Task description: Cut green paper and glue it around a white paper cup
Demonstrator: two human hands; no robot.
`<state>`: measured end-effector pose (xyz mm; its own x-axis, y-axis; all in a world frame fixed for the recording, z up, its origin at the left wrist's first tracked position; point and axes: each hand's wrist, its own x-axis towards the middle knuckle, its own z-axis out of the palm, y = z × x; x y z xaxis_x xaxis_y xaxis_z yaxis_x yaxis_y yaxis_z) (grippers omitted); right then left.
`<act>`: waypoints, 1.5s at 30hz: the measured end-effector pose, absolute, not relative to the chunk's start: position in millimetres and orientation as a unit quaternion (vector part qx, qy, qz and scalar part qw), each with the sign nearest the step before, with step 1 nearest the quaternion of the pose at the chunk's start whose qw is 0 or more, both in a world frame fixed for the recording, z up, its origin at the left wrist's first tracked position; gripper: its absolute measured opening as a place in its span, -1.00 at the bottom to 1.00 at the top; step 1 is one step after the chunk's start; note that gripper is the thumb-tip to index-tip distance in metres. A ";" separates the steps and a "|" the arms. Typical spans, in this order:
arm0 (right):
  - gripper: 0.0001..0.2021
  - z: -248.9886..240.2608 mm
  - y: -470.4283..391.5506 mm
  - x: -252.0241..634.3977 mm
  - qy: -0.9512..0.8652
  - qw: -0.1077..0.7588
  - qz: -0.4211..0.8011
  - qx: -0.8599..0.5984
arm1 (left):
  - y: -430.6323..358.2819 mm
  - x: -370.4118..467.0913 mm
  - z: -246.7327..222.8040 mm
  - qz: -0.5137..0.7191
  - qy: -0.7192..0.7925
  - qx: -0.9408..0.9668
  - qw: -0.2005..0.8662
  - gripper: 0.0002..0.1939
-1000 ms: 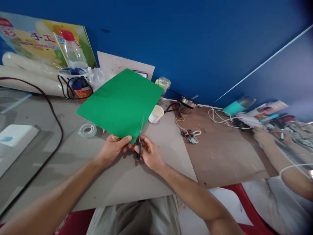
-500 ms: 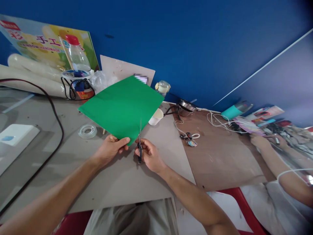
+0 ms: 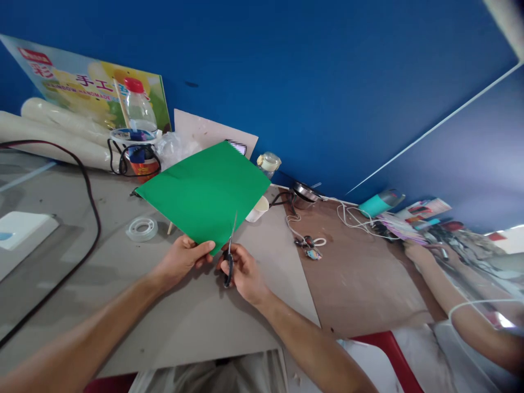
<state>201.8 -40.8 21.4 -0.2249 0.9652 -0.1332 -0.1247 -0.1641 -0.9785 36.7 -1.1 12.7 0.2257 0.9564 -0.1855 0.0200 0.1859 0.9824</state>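
A sheet of green paper (image 3: 204,191) is held up above the grey table by its near corner. My left hand (image 3: 184,259) pinches that corner, thumb on top and fingers underneath. Close beside it, my right hand (image 3: 243,273) grips black-handled scissors (image 3: 228,267). The blades point away from me and overlap the sheet's near right edge. Whether they have cut into the paper I cannot tell. A roll of clear tape (image 3: 141,229) lies to the left, and a white paper cup (image 3: 257,209) stands partly behind the sheet's right edge.
A bottle with a red cap (image 3: 137,103) and a wire-wrapped cup (image 3: 143,161) stand at the back left. A black cable (image 3: 92,202) crosses the left side. Keys (image 3: 311,245) lie on the brown table to the right, where another person's arms (image 3: 434,278) rest near some pens.
The view has shifted, so most things sit lower in the picture. The scissors have tilted slightly and come nearer my left hand. Both hands keep their holds.
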 end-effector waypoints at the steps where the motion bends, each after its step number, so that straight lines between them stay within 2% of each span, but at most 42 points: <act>1: -0.55 21.9 -40.9 201.1 -0.479 0.438 0.618 -0.443 | -1.0 37.1 12.3 0.394 0.482 0.508 0.595 -0.60; 45: -0.62 17.4 -44.7 199.6 -0.495 0.460 0.600 -0.428 | -2.4 41.6 17.6 0.396 0.486 0.488 0.607 -0.56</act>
